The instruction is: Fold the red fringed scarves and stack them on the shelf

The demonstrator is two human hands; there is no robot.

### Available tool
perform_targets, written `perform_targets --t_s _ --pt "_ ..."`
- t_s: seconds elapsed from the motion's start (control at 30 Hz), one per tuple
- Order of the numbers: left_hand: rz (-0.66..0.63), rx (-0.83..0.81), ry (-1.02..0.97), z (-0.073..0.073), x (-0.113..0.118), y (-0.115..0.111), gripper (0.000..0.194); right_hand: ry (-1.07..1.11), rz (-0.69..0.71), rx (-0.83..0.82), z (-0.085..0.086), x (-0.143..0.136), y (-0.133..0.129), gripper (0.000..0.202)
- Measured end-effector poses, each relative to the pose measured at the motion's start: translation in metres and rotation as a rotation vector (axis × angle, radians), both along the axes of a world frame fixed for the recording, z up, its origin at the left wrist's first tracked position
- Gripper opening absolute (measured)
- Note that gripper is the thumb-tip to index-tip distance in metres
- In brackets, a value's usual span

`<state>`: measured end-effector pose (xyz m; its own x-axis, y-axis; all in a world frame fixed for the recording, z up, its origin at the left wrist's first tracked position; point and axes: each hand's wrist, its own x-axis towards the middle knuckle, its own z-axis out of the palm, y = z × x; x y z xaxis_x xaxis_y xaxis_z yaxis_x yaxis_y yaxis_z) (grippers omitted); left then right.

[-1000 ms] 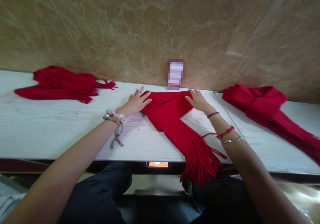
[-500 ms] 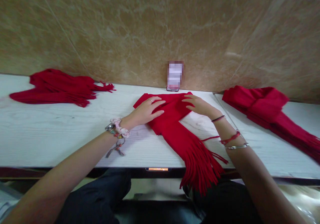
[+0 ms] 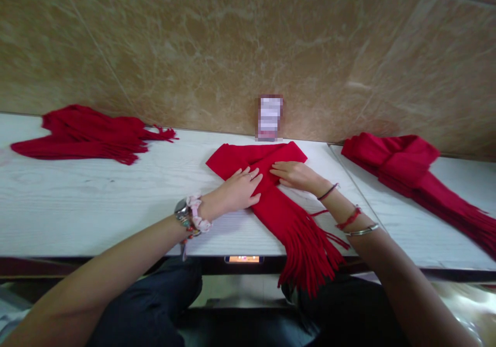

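Observation:
A red scarf (image 3: 271,207) lies folded on the white table in front of me. Its upper part forms a crossed, collar-like loop, and its fringed end hangs over the front edge. My left hand (image 3: 242,188) rests on the crossing from the left, fingers spread over the cloth, with a ring on one finger. From the right, my right hand (image 3: 294,175) lays its stretched fingers on the scarf just below the loop's right side. Neither hand grips the cloth visibly.
Another red scarf (image 3: 93,135) lies loosely at the left back. A folded red scarf (image 3: 403,166) sits at the right. A phone-like object (image 3: 269,117), blurred out, leans on the marble wall (image 3: 194,52). Below the table edge (image 3: 116,255) shows a lit screen (image 3: 244,259).
Both hands have slid down the scarf toward me. My right hand has also moved left and my left hand slightly right, so they are closer together. The loop's right corner now shows.

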<state>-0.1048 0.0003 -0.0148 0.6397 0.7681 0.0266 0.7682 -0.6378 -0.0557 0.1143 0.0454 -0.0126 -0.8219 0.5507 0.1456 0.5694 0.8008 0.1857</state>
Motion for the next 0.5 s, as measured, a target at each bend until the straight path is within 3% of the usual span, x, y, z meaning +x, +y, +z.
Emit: perform_targets --t_s 0.1,0.27,0.5 --pt "-0.017 0.102 0.034 -0.004 0.007 -0.006 0.048 0.016 0.016 -0.020 0.000 -0.004 -0.001 0.035" --pt "-0.221 0.123 0.038 -0.003 0.001 -0.006 0.037 0.129 -0.032 -0.062 0.002 0.005 -0.003 0.033" --pt "0.001 -0.258 -0.057 0.002 -0.004 -0.015 0.051 0.135 -0.056 -0.192 -0.004 0.016 -0.007 0.043"
